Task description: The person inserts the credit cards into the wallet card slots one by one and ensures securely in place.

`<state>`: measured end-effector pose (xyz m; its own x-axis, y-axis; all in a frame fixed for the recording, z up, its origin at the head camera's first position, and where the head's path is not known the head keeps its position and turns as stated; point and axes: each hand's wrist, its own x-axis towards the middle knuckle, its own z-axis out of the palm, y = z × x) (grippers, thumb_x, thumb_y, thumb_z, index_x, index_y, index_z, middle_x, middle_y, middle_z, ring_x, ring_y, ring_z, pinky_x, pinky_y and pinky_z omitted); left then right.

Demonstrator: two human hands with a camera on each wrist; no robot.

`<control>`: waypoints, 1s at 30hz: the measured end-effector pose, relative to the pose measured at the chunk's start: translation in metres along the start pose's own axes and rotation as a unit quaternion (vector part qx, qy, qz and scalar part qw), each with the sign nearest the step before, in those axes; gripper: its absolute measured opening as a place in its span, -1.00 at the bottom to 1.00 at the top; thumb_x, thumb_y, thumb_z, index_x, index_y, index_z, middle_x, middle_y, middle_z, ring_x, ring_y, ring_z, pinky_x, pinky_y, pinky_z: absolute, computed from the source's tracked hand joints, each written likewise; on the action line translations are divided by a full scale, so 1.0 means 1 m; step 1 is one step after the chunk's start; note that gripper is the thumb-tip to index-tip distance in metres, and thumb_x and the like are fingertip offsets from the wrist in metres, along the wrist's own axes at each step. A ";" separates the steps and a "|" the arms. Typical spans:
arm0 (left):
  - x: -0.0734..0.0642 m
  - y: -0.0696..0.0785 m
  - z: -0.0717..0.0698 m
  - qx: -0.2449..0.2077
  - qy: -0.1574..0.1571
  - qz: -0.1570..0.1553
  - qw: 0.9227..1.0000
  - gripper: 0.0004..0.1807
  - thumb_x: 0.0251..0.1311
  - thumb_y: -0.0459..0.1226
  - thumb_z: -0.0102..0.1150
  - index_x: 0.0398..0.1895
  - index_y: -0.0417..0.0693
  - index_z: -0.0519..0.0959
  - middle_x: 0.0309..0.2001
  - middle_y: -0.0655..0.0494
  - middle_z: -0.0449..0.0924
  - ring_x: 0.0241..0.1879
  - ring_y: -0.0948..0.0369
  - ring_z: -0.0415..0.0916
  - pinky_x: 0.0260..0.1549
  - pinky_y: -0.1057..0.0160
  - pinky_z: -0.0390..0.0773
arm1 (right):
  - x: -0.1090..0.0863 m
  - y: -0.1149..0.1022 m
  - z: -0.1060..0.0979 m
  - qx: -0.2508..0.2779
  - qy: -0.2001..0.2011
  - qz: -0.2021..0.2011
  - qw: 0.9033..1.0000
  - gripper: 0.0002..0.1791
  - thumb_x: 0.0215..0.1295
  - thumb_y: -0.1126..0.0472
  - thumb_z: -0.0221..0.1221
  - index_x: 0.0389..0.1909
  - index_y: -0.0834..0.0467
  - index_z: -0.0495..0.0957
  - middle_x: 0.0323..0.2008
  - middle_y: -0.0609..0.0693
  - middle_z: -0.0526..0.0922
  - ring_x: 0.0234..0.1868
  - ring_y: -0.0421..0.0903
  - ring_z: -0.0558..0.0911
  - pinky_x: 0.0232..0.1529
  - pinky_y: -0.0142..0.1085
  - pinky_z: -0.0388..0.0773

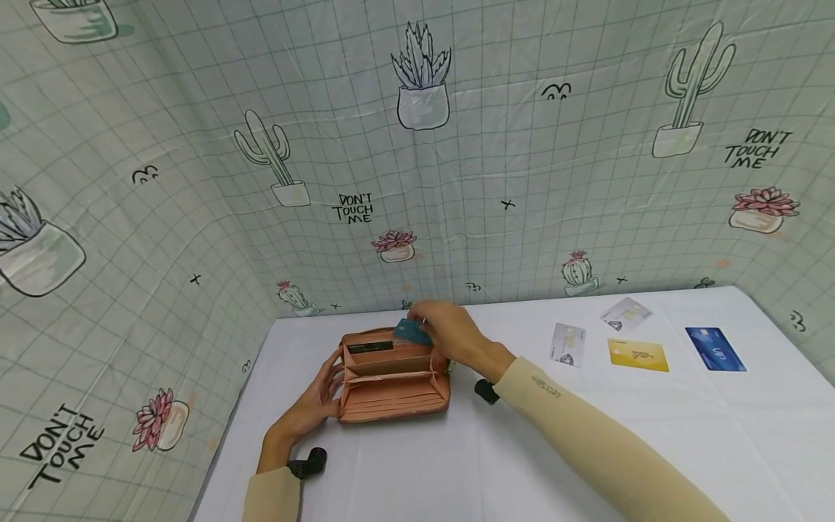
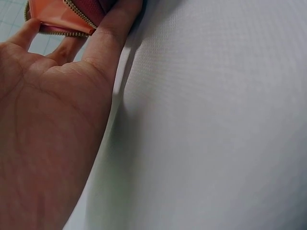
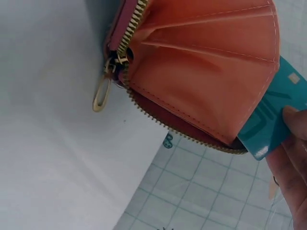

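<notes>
An orange zip-around wallet (image 1: 395, 404) lies open on the white table, its compartments fanned out. My left hand (image 1: 316, 399) holds it by its left side, thumb at the near corner and fingers along the edge. Between thumb and fingers my right hand (image 1: 451, 332) pinches a teal bank card (image 1: 409, 331) at the wallet's far right part. In the right wrist view the teal card (image 3: 271, 120) overlaps the back wall of the wallet, its lower corner near the brass zipper. A dark strip (image 1: 370, 347) shows in the rear section, left of the teal card.
On the table's right side lie a silver card (image 1: 568, 344), another silver card (image 1: 626, 314), a yellow card (image 1: 638, 354) and a blue card (image 1: 715, 349). A gold zipper pull (image 3: 101, 93) hangs from the wallet's end. A cactus-print cloth (image 1: 457, 181) rises behind the table.
</notes>
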<state>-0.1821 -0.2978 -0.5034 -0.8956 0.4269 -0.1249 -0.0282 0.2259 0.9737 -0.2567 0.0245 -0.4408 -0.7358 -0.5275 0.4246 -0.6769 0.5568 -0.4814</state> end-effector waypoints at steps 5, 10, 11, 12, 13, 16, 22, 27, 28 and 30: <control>0.000 0.000 0.000 -0.003 0.001 -0.006 1.000 0.30 0.02 -0.53 0.18 0.75 0.06 -0.37 0.68 -0.31 -0.28 0.67 -0.29 -0.38 0.51 -0.35 -0.13 | 0.004 -0.003 0.002 -0.028 -0.032 -0.006 0.999 -0.71 0.39 0.47 0.28 0.04 0.15 0.71 0.07 0.06 0.77 0.06 0.02 0.76 0.03 -0.11 0.70; -0.001 0.000 -0.001 -0.005 -0.007 0.002 1.000 0.29 0.06 -0.54 0.16 0.75 0.07 -0.40 0.68 -0.32 -0.34 0.66 -0.30 -0.43 0.48 -0.40 -0.04 | 0.006 -0.006 0.002 -0.051 -0.053 -0.010 0.997 -0.72 0.40 0.44 0.28 0.05 0.14 0.70 0.06 0.04 0.75 0.01 0.01 0.76 -0.02 -0.12 0.71; -0.001 -0.001 -0.001 -0.005 -0.009 0.004 1.000 0.29 0.06 -0.54 0.16 0.75 0.06 -0.40 0.68 -0.33 -0.35 0.66 -0.31 -0.42 0.47 -0.41 -0.01 | 0.006 -0.006 0.002 -0.059 -0.056 -0.013 0.997 -0.72 0.40 0.44 0.28 0.05 0.13 0.70 0.05 0.03 0.75 -0.01 0.01 0.77 -0.03 -0.13 0.71; -0.001 -0.001 -0.001 -0.005 -0.010 0.005 1.000 0.29 0.07 -0.53 0.17 0.75 0.06 -0.41 0.68 -0.32 -0.35 0.66 -0.31 -0.42 0.46 -0.40 0.01 | 0.006 -0.007 0.002 -0.065 -0.058 -0.016 0.996 -0.73 0.40 0.44 0.28 0.04 0.13 0.70 0.03 0.03 0.75 -0.03 0.00 0.77 -0.04 -0.14 0.71; 0.000 -0.001 -0.001 -0.005 -0.011 0.004 1.000 0.29 0.07 -0.53 0.18 0.75 0.06 -0.41 0.68 -0.32 -0.34 0.66 -0.30 -0.40 0.46 -0.40 0.03 | 0.007 -0.007 0.002 -0.073 -0.061 -0.020 0.995 -0.73 0.40 0.44 0.28 0.04 0.13 0.71 0.00 0.02 0.74 -0.06 -0.01 0.77 -0.06 -0.15 0.72; 0.001 -0.002 -0.001 -0.007 -0.009 0.003 1.000 0.29 0.07 -0.53 0.18 0.75 0.06 -0.40 0.68 -0.31 -0.33 0.67 -0.29 -0.37 0.45 -0.39 0.08 | 0.007 -0.009 0.002 -0.096 -0.066 -0.034 0.993 -0.74 0.39 0.44 0.29 0.01 0.12 0.72 -0.08 0.01 0.73 -0.12 -0.03 0.78 -0.11 -0.17 0.73; 0.001 -0.001 0.001 -0.009 -0.005 0.000 1.000 0.29 0.06 -0.53 0.20 0.75 0.07 -0.38 0.69 -0.29 -0.34 0.67 -0.29 -0.37 0.45 -0.42 0.04 | 0.010 -0.011 0.005 -0.123 -0.079 -0.039 0.988 -0.71 0.40 0.46 0.27 0.02 0.10 0.74 -0.09 0.01 0.72 -0.13 -0.02 0.78 -0.14 -0.15 0.73; 0.000 0.000 0.000 -0.002 -0.003 0.000 1.000 0.30 0.06 -0.53 0.21 0.75 0.04 -0.40 0.69 -0.31 -0.34 0.66 -0.31 -0.37 0.45 -0.41 0.05 | 0.013 -0.012 0.007 -0.139 -0.087 -0.041 0.986 -0.65 0.34 0.51 0.30 0.03 0.10 0.75 -0.09 0.02 0.73 -0.15 -0.02 0.78 -0.16 -0.17 0.73; 0.000 0.000 0.000 -0.002 -0.002 -0.001 1.000 0.30 0.06 -0.53 0.22 0.75 0.04 -0.39 0.69 -0.30 -0.34 0.66 -0.31 -0.37 0.46 -0.40 0.05 | 0.013 -0.012 0.008 -0.143 -0.088 -0.042 0.985 -0.64 0.33 0.52 0.31 0.03 0.09 0.75 -0.09 0.03 0.74 -0.15 -0.03 0.78 -0.16 -0.17 0.73; 0.000 0.000 0.000 -0.003 -0.001 -0.002 1.000 0.30 0.06 -0.54 0.22 0.75 0.05 -0.39 0.69 -0.30 -0.34 0.67 -0.30 -0.37 0.46 -0.39 0.06 | 0.014 -0.012 0.008 -0.149 -0.090 -0.045 0.984 -0.63 0.32 0.53 0.31 0.03 0.09 0.75 -0.09 0.03 0.74 -0.17 -0.03 0.78 -0.17 -0.18 0.73</control>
<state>-0.1825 -0.2978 -0.5032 -0.8946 0.4279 -0.1291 -0.0346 0.2215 0.9745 -0.2588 0.0048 -0.4348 -0.6762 -0.6727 0.3004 -0.7336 0.6525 -0.1902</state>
